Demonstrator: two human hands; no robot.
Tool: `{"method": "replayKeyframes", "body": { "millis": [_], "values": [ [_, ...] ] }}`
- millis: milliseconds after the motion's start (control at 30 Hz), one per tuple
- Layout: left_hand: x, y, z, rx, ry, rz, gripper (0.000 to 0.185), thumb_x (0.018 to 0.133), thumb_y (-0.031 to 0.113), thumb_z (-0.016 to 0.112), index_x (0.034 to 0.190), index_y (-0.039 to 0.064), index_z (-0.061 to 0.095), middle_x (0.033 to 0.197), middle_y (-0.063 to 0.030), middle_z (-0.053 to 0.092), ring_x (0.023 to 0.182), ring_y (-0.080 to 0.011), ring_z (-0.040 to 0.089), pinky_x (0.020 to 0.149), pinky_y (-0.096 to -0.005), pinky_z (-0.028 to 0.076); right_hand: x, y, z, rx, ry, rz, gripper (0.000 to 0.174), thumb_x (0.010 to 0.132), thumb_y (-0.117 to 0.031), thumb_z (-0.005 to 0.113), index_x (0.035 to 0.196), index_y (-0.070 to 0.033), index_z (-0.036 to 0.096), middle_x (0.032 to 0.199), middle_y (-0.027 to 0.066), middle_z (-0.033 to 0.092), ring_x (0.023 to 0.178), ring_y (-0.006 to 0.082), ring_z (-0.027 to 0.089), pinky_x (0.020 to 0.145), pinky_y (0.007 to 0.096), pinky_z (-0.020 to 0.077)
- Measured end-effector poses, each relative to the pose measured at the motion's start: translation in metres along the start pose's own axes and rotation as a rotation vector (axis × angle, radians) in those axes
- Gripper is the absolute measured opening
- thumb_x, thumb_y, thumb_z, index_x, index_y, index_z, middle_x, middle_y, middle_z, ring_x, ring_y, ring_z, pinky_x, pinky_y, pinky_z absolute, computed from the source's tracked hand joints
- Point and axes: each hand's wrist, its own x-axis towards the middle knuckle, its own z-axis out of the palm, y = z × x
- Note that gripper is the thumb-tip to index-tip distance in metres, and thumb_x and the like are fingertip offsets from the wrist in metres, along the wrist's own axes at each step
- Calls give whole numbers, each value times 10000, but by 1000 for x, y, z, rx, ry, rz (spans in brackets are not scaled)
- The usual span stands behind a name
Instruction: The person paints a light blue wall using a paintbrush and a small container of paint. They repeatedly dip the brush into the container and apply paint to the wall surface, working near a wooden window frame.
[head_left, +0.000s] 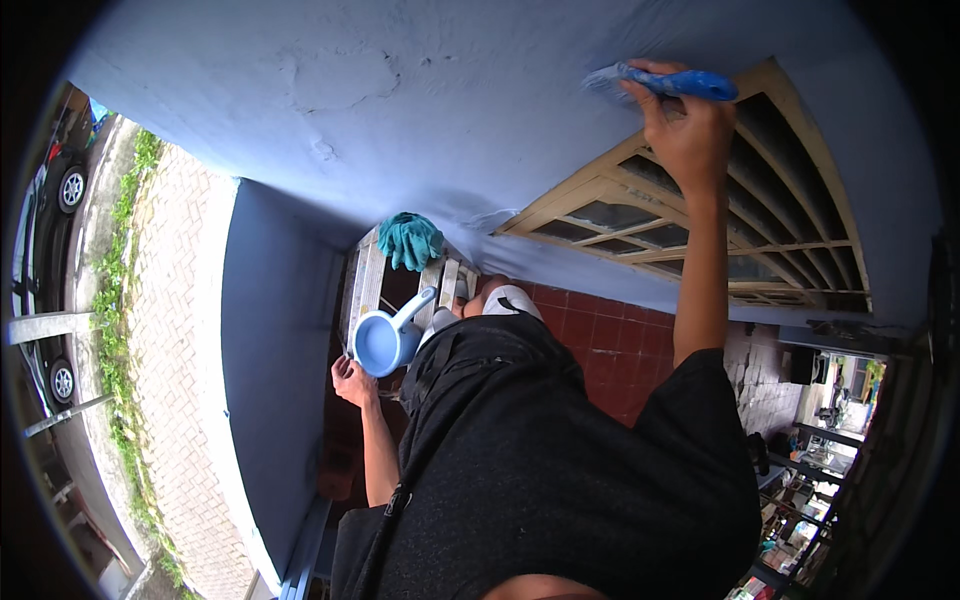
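Observation:
My right hand (686, 127) grips a paintbrush (701, 84) with a blue, paint-smeared handle. Its bristles press against the pale blue wall (480, 97), just above a cream wooden louvred window frame (637, 251). Lower down, my left hand (355, 382) is at the edge of an aluminium stepladder (365, 281), fingers curled beside the rim of a light blue plastic dipper (382, 345). Whether those fingers clasp the ladder or the dipper is unclear. The dipper appears to rest on the ladder, its handle pointing towards a bunched teal glove or cloth (410, 240) draped over the ladder top.
A blue side wall (274, 360) stands left of the ladder. Red floor tiles (600, 337) lie far below. Beyond the side wall are brick paving (180, 315), a plant strip (112, 300) and a parked car (45, 300). Peeling paint (341, 79) marks the wall.

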Motion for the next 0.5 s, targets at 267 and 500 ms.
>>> {"method": "replayKeyframes", "body": {
  "millis": [267, 500],
  "values": [
    [5, -4, 8, -13, 4, 27, 267, 810, 109, 645, 1059, 18, 679, 1005, -146, 725, 889, -275, 714, 814, -370, 553, 2, -11, -5, 62, -11, 32, 124, 825, -61, 758, 943, -29, 736, 938, 72, 750, 849, 185, 731, 712, 285, 613],
    [4, -4, 6, -16, 16, 26, 265, 801, 108, 652, 1048, 16, 680, 982, -140, 727, 892, -266, 712, 812, -373, 552, 10, -12, -13, 18, 176, -7, 139, 822, -67, 759, 953, -28, 731, 966, 78, 744, 852, 195, 731, 707, 289, 614]
  ]
}}
